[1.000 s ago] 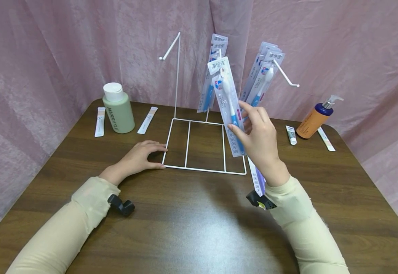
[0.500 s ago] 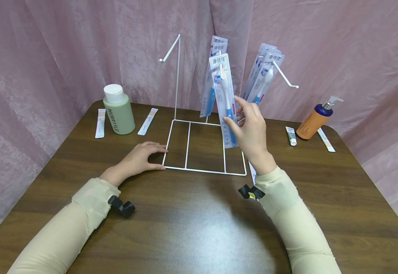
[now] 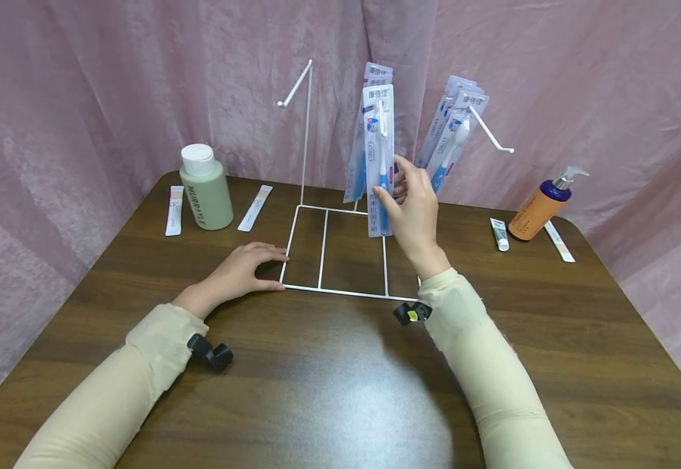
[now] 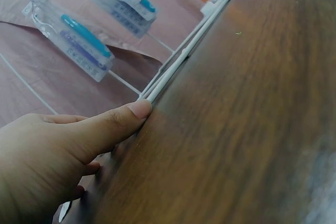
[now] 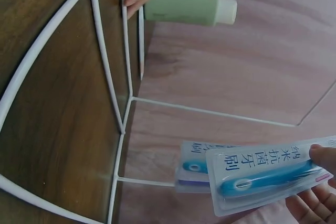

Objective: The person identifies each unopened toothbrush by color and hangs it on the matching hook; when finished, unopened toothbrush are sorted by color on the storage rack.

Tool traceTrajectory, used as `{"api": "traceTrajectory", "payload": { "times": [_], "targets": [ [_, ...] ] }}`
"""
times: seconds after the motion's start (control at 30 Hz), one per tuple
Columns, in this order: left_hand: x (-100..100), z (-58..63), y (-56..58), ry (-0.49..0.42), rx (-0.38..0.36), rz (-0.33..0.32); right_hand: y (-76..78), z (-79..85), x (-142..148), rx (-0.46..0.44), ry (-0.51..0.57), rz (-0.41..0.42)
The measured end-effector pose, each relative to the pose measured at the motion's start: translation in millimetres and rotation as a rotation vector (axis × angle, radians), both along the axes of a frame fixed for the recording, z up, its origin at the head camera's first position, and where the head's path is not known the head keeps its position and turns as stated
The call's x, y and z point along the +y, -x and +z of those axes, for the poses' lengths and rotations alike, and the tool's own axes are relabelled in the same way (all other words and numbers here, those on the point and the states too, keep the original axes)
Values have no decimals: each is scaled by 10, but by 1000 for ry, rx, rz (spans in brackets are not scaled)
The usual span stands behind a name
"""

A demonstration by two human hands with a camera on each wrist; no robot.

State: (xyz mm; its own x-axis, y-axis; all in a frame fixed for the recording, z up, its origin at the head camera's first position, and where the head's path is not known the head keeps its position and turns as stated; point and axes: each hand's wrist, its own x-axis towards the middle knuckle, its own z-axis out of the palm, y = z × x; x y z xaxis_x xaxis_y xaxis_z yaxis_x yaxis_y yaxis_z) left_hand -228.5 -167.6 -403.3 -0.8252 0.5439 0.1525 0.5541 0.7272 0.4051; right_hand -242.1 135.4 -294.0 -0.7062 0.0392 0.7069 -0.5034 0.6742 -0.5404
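Observation:
My right hand point(image 3: 415, 207) pinches a packaged toothbrush point(image 3: 378, 163) by its lower right side, thumb in front. The package hangs upright, and the tip of the middle hook point(image 3: 383, 120) of a white wire rack point(image 3: 352, 292) shows in front of its upper part. Other toothbrush packs point(image 3: 354, 170) hang behind it. In the right wrist view, the toothbrush's blue handle point(image 5: 268, 178) shows through clear plastic. My left hand point(image 3: 237, 270) rests at the rack's front left corner, thumb and fingertips touching the base wire; the left wrist view shows the thumb point(image 4: 118, 124) against the wire.
More toothbrush packs point(image 3: 451, 137) hang on the right hook; the left hook point(image 3: 295, 83) is bare. A green bottle point(image 3: 207, 195) and paper sachets point(image 3: 255, 208) stand and lie left. An orange pump bottle point(image 3: 538, 212) and small tube point(image 3: 500, 234) are right. A pink curtain hangs behind.
My right hand has moved left and away from me, and the toothbrush package has slid back along the middle hook and straightened from a tilt. My left hand stays on the rack.

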Motion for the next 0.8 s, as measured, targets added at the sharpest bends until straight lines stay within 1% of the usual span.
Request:
{"api": "traceTrajectory", "payload": {
  "times": [0.37, 0.67, 0.8],
  "targets": [
    [-3, -2, -3, -3, 6, -3, 201, -17, -69, -44, 13, -34],
    [-7, -18, 15, -3, 16, -6, 301, -55, -111, -27, 42, -31],
    [-8, -24, 17, -6, 17, -7, 323, -65, -121, -27, 53, -14]
  ]
}}
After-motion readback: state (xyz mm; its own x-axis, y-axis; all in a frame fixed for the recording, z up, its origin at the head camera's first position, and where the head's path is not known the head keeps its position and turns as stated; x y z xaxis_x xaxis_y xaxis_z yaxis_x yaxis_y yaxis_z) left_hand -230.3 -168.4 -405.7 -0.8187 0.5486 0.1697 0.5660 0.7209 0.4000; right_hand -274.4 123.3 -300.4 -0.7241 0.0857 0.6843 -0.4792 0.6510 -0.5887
